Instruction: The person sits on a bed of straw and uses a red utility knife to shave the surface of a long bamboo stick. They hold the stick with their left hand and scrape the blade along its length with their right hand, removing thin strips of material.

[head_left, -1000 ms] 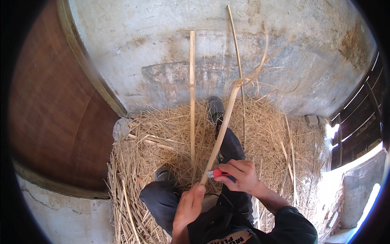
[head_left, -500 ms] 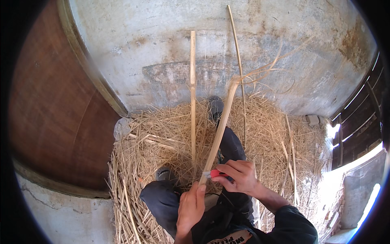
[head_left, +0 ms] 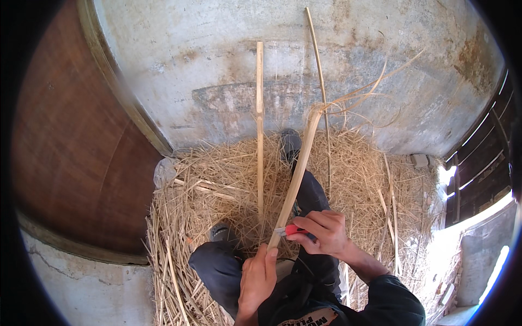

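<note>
A pale split bamboo strip (head_left: 296,182) slants up and away between my legs, its far end frayed into thin curling shavings (head_left: 370,92). My left hand (head_left: 258,277) is closed round the near end, thumb lying along the top. Closed on the red handle of a utility knife (head_left: 294,230), my right hand (head_left: 321,233) sits just beyond the left one. The short blade (head_left: 280,231) rests against the strip. Part of the knife is hidden inside my fingers.
One light bamboo stick (head_left: 259,130) and a thinner one (head_left: 319,65) lean against the stained wall (head_left: 217,54). Shavings and straw-like strips (head_left: 359,174) cover the floor around my feet. A brown panel (head_left: 81,141) stands at the left, dark slats (head_left: 481,157) at the right.
The shavings at the strip's far end have shifted and curl differently. Both hands keep their hold, and the knife stays close to the same spot on the strip.
</note>
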Demonstrator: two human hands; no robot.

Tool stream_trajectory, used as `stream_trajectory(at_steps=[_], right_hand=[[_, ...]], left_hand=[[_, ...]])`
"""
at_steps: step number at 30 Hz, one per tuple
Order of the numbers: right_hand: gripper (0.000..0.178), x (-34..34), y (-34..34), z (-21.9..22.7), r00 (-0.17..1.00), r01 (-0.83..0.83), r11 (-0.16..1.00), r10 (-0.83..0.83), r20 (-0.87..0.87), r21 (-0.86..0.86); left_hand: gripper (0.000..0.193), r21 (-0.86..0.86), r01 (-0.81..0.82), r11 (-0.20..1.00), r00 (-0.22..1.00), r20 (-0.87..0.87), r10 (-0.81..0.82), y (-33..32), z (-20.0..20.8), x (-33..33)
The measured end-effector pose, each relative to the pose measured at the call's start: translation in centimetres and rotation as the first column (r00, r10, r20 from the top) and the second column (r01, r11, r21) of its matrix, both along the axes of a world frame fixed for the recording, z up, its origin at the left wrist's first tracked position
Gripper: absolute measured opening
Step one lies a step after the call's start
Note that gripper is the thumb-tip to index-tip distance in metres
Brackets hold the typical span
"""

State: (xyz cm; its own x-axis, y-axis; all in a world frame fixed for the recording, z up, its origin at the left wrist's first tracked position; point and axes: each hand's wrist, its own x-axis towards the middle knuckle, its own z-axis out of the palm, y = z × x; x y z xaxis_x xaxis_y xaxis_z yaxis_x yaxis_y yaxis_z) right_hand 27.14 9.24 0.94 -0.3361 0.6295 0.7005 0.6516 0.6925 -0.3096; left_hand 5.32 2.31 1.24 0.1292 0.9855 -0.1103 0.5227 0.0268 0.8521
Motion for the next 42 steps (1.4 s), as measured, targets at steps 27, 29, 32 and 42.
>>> stream_trajectory(at_steps=[27,29,32,42], right_hand=[[0.023,6.5,7.5,1.0,0.927,0.300,0.954,-0.297,-0.230,-0.019],[0.024,6.4,8.0,0.7,0.937,0.276,0.961,-0.272,-0.220,-0.014],[0.023,5.8,8.3,0.3,0.934,0.270,0.963,-0.263,-0.243,-0.006],[0.039,5.6,7.1,-1.7,0.384,-0.696,0.594,-0.166,-0.908,-0.403]], left_hand=[[0.046,-0.199,0.057,0.978,0.998,0.013,-0.055,-4.8,0.0,-1.3],[0.046,-0.229,0.055,0.972,0.998,0.000,-0.056,-4.7,0.3,-1.5],[0.046,-0.237,0.050,0.970,0.997,-0.042,-0.062,-5.1,-0.6,-1.8],[0.045,-0.160,0.057,0.985,0.979,0.202,-0.024,-5.1,-1.2,-3.5]])
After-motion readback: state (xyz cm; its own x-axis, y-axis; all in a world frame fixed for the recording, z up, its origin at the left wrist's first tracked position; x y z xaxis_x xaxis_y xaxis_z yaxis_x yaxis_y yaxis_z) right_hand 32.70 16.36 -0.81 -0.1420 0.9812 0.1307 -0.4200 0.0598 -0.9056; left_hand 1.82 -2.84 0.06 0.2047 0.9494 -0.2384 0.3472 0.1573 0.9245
